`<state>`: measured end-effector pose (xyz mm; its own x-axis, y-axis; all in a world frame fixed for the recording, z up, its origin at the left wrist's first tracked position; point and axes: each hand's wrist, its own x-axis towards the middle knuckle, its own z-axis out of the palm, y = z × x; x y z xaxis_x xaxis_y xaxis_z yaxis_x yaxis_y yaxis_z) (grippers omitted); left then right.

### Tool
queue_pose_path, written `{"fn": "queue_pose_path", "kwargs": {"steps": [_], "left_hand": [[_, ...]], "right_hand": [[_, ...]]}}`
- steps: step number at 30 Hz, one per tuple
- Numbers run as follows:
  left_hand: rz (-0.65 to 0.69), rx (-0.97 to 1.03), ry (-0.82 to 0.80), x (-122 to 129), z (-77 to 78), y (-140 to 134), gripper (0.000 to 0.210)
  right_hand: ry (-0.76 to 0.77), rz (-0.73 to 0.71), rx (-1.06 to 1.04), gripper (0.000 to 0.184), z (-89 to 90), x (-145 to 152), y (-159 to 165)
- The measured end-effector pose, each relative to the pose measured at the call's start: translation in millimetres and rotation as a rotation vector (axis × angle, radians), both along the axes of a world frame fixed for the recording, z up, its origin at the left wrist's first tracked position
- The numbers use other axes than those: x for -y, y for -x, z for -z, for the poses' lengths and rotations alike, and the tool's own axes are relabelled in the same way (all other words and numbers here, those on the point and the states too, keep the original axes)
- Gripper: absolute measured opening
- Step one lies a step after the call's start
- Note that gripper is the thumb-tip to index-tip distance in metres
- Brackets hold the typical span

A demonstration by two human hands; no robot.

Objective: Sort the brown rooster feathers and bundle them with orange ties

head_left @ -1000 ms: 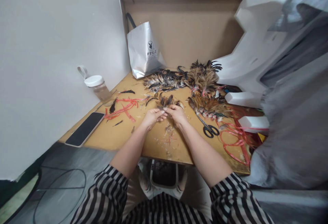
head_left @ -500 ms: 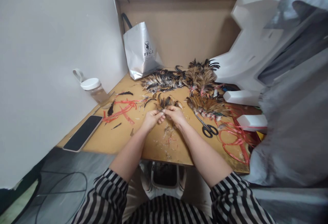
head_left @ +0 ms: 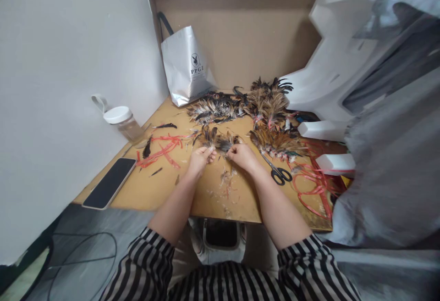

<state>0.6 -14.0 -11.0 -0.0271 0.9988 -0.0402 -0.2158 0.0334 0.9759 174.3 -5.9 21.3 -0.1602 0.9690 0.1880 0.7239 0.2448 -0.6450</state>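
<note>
My left hand (head_left: pixel 202 159) is closed in a pinch on the lower ends of a small bunch of brown and black feathers (head_left: pixel 209 136), whose tips fan out away from me. A short gap to its right, my right hand (head_left: pixel 241 155) pinches at the near edge of some dark greyish feathers (head_left: pixel 225 145); its fingertips are partly hidden. Small bits of fluff and red strands (head_left: pixel 226 181) lie on the table between my forearms. Right of my right hand, a row of tied brown feather bunches (head_left: pixel 277 141) lies beside black-handled scissors (head_left: pixel 281 175).
Dark feathers (head_left: pixel 218 108) and upright brown feather bunches (head_left: pixel 270 101) fill the back. A silver bag (head_left: pixel 184 69) stands behind. Left are a lidded jar (head_left: pixel 125 124), red plastic strips (head_left: pixel 167 147) and a phone (head_left: pixel 109 183). Red ribbon (head_left: pixel 314 191) tangles near white foam (head_left: pixel 335 163).
My hands were together at the bunch and are now apart. The left has shifted slightly left with its feathers; the right has moved right to the grey feathers.
</note>
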Motion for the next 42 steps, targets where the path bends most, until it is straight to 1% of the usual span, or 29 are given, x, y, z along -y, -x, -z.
{"fn": "queue_pose_path", "kwargs": {"steps": [4,6,8,10,12,15,17,19,21,25,28,29,31,33,36,39,42], "left_hand": [[0.008,0.021,0.019,-1,0.0,-2,0.026],[0.015,0.03,0.021,-2,0.4,-2,0.026],[0.02,0.048,0.021,-2,0.6,-2,0.026],[0.02,0.082,0.02,-2,0.5,-1,0.026],[0.007,0.139,0.03,-2,0.1,1,0.025],[-0.024,0.26,0.063,-2,-1.0,4,0.022],[-0.031,0.348,0.09,-3,-1.7,6,0.019],[-0.017,0.426,0.118,-5,-2.2,8,0.015],[0.0,0.488,0.142,-6,-2.3,9,0.011],[0.021,0.559,0.15,-6,-1.6,10,0.005],[0.065,0.569,0.145,-5,-0.5,10,0.007],[0.087,0.57,0.141,-5,0.0,10,0.007],[0.132,0.575,0.124,-5,0.8,10,0.007],[0.153,0.575,0.11,-4,1.5,11,0.006],[0.135,0.551,0.1,-4,2.5,11,0.006],[0.135,0.491,0.088,-3,3.2,10,0.011],[0.161,0.407,0.067,0,2.9,8,0.016]], "right_hand": [[0.015,0.056,0.132,0.022,3.3,4,10],[0.034,0.065,0.167,0.018,6.6,5,13],[0.04,0.065,0.148,0.013,9.1,4,15],[0.046,0.048,0.075,0.011,10.0,3,14],[0.09,0.004,-0.054,0.012,9.7,1,13],[0.202,-0.058,-0.345,0.015,9.0,-2,11],[0.31,-0.043,-0.557,0.02,9.1,-4,11],[0.452,-0.036,-0.749,0.025,9.6,-6,10],[0.565,-0.063,-0.91,0.027,10.0,-8,10],[0.634,-0.129,-1.11,0.027,9.6,-11,6],[0.674,-0.248,-1.218,0.024,9.7,-11,5],[0.68,-0.284,-1.229,0.024,10.4,-11,5],[0.662,-0.314,-1.17,0.022,12.8,-10,7],[0.613,-0.294,-1.039,0.021,16.0,-10,11],[0.543,-0.253,-0.884,0.02,19.5,-8,17],[0.522,-0.239,-0.839,0.019,20.3,-7,20],[0.534,-0.228,-0.813,0.019,20.7,-6,21]]}}
